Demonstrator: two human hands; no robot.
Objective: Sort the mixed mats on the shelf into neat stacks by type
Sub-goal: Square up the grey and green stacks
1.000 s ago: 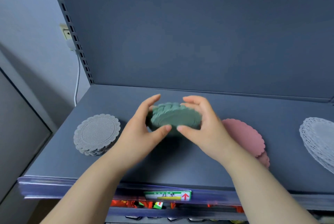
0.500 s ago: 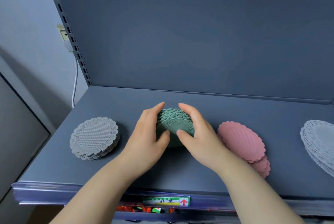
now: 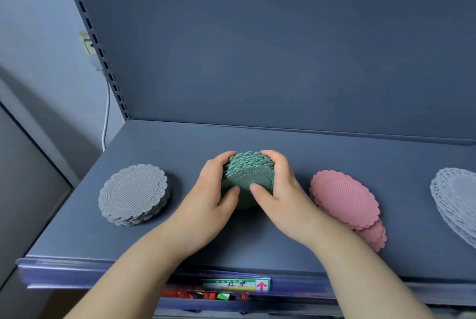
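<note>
The dark blue-grey shelf (image 3: 334, 143) spans the middle of the frame, with a back panel (image 3: 283, 48) rising behind it. A green-and-white price label (image 3: 237, 285) sits on its front edge at the bottom centre. At centre left lies a fairly even stack of grey mats (image 3: 134, 194) with scalloped rims. In the centre stand the green mats (image 3: 248, 172), their upper layers fanned and tilted. Just right of centre, the pink mats (image 3: 343, 199) lie slipped, the lower ones poking out toward the bottom right. At the right edge, the frame cuts off the white lacy mats (image 3: 456, 195).
</note>
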